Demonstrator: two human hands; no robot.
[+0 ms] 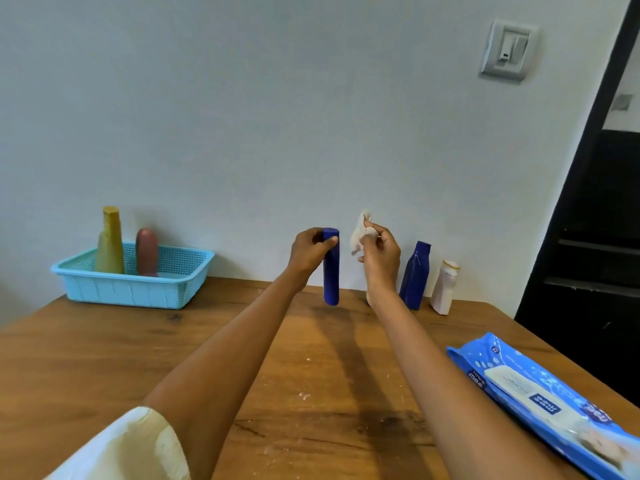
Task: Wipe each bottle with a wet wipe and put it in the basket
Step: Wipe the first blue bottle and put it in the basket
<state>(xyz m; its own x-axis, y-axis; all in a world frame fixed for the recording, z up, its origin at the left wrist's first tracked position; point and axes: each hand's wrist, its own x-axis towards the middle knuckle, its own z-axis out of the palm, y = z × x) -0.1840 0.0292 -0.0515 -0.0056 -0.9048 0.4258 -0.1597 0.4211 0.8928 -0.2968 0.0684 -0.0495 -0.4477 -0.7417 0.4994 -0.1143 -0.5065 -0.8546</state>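
Observation:
My left hand point(309, 252) grips the top of a tall blue cylindrical bottle point(331, 275), held upright above the wooden table point(173, 344). Just right of it, my right hand point(379, 252) pinches a crumpled white wet wipe point(360, 233), apart from the bottle. A light blue basket point(131, 289) stands at the back left, with a yellow bottle point(110, 242) and a brown-red bottle point(147, 251) upright inside. Against the wall at the back right stand a dark blue bottle point(415, 275) and a white bottle point(445, 287).
A blue pack of wet wipes point(540, 400) lies near the table's right edge. The wall rises directly behind the table, with a light switch point(507, 50) high on the right. A dark doorway point(595, 237) lies beyond the table's right side.

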